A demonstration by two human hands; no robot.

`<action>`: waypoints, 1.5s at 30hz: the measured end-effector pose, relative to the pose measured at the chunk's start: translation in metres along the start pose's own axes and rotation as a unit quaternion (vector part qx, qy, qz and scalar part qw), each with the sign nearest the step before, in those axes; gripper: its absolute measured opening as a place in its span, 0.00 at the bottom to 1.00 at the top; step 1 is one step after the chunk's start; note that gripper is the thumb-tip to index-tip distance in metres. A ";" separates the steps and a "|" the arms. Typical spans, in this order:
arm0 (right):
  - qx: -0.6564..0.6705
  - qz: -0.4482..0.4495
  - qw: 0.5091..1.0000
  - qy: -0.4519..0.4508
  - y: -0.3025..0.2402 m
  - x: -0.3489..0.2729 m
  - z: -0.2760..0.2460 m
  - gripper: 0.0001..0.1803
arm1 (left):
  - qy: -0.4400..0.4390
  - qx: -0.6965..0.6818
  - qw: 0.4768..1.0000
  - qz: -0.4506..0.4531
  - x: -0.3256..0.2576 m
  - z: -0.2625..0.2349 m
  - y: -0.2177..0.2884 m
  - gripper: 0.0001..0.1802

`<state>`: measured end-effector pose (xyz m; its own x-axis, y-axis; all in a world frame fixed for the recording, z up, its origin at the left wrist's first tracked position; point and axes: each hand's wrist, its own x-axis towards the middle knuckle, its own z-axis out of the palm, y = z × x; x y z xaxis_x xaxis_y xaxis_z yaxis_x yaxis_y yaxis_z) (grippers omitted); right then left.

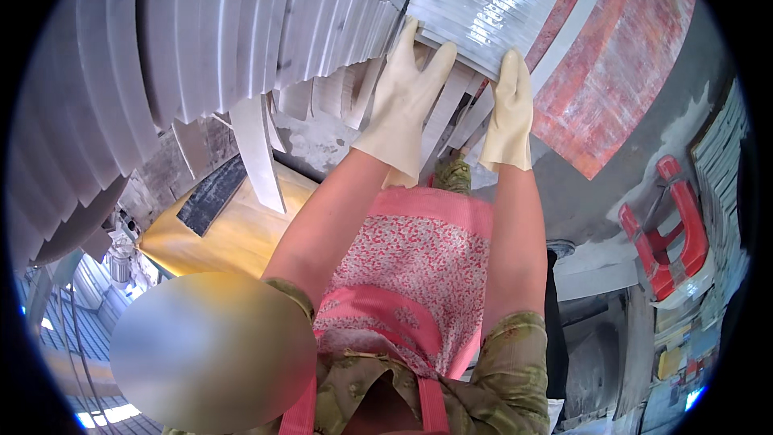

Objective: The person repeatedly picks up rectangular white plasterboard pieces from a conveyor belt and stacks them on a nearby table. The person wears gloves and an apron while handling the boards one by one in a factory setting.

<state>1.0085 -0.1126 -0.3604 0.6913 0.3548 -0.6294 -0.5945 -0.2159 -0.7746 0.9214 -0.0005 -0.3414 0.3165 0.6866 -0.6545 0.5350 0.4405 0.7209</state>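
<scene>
A stack of glossy light-grey strips (483, 4) lies ahead of me at the top of the view, its near end toward me. Both my hands wear cream rubber gloves. My left hand (407, 93) grips the stack's near left corner, thumb and fingers set apart around the edge. At the near right corner, my right hand (510, 109) is closed on the edge, fingers together and pointing away from me. The undersides of both grips are hidden. My bare forearms reach forward over a pink patterned apron (411, 258).
Rows of grey strips (217, 32) fill the left side, some jutting toward me. Right of the stack lies a worn red-and-white board (616, 64). A red two-barred tool (668, 234) stands farther right. A yellow covered surface (233, 213) holds a dark strip (211, 197).
</scene>
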 end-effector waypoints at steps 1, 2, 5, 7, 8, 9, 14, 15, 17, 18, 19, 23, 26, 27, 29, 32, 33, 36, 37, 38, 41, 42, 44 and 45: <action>-0.019 -0.003 1.000 -0.003 -0.001 0.000 -0.001 0.36 | 0.006 -0.001 1.000 -0.018 -0.002 0.001 0.003 0.48; -0.037 -0.006 0.999 -0.006 -0.001 0.001 -0.003 0.35 | 0.002 -0.003 1.000 -0.009 0.001 0.002 -0.001 0.48; -0.040 -0.013 0.999 -0.007 0.007 0.006 -0.006 0.32 | -0.029 -0.018 0.999 0.006 0.009 -0.002 -0.009 0.51; -0.049 -0.022 0.999 -0.001 0.008 0.006 -0.005 0.30 | -0.080 -0.042 0.996 0.004 0.012 -0.008 -0.003 0.56; -0.055 -0.028 0.998 0.003 0.008 0.004 -0.004 0.29 | -0.060 0.010 0.998 -0.011 0.013 -0.010 0.001 0.56; -0.066 -0.037 0.997 0.006 0.009 0.002 -0.003 0.28 | -0.039 0.060 0.997 -0.027 0.011 -0.009 0.009 0.57; -0.194 -0.141 0.971 0.028 0.009 -0.010 0.006 0.26 | 0.014 0.072 0.997 -0.002 0.007 -0.001 0.010 0.53; -0.237 -0.166 0.957 0.026 0.004 -0.009 0.005 0.26 | 0.009 0.062 0.998 0.000 0.009 -0.004 0.011 0.54; -0.335 -0.210 0.918 0.019 -0.003 -0.011 0.006 0.27 | 0.009 0.078 0.997 0.009 0.005 -0.009 0.012 0.57; -0.341 -0.214 0.915 0.028 -0.005 -0.012 0.004 0.26 | 0.007 0.099 0.995 0.026 0.005 -0.009 0.012 0.57; -0.347 -0.218 0.912 0.036 -0.006 -0.013 0.002 0.25 | 0.006 0.120 0.992 0.043 0.008 -0.010 0.010 0.57; -0.419 -0.311 0.852 0.038 -0.021 -0.017 -0.010 0.23 | -0.052 0.051 0.995 0.065 -0.011 -0.009 0.057 0.47; -0.397 -0.317 0.859 0.063 -0.042 -0.034 -0.002 0.22 | -0.028 0.074 0.993 0.088 -0.051 -0.013 0.100 0.37; -0.389 -0.335 0.855 0.076 -0.042 -0.037 -0.002 0.20 | 0.002 0.121 0.987 0.103 -0.068 -0.011 0.108 0.34; -0.381 -0.290 0.876 0.065 -0.045 -0.055 0.000 0.20 | -0.039 0.110 0.987 0.106 -0.037 -0.026 0.067 0.36; -0.317 -0.207 0.924 0.060 -0.026 -0.063 -0.002 0.16 | 0.000 0.137 0.989 0.061 -0.040 -0.035 0.026 0.34; -0.215 -0.090 0.970 0.063 -0.028 -0.070 0.007 0.17 | 0.009 0.169 0.985 0.038 -0.039 -0.038 0.014 0.35; -0.158 0.065 0.985 0.007 -0.010 -0.068 0.002 0.32 | 0.045 0.261 0.964 -0.019 -0.040 -0.043 -0.007 0.39; -0.096 0.100 0.990 0.015 0.004 -0.056 -0.002 0.35 | 0.002 0.260 0.962 -0.082 -0.033 -0.042 0.002 0.45; -0.034 0.134 0.990 0.023 0.015 -0.044 -0.003 0.38 | -0.009 0.260 0.962 -0.087 -0.025 -0.040 0.005 0.46; -0.045 0.200 0.978 0.043 0.003 -0.023 0.012 0.40 | -0.002 0.261 0.954 -0.146 0.002 -0.034 0.008 0.47; -0.023 0.212 0.977 0.027 0.007 -0.011 0.012 0.40 | -0.018 0.248 0.957 -0.149 0.009 -0.031 0.012 0.47; 0.024 0.241 0.970 -0.004 0.015 0.007 0.007 0.39 | -0.050 0.229 0.960 -0.156 0.015 -0.027 0.020 0.47; 0.011 0.252 0.968 -0.004 0.014 0.010 0.008 0.40 | -0.045 0.240 0.954 -0.174 0.019 -0.025 0.022 0.47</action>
<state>1.0037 -0.1052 -0.3768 0.3079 0.2170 -0.9264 -0.8638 -0.3445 -0.3678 0.9195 0.0363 -0.3321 0.1091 0.4849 -0.8677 0.9100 0.3026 0.2835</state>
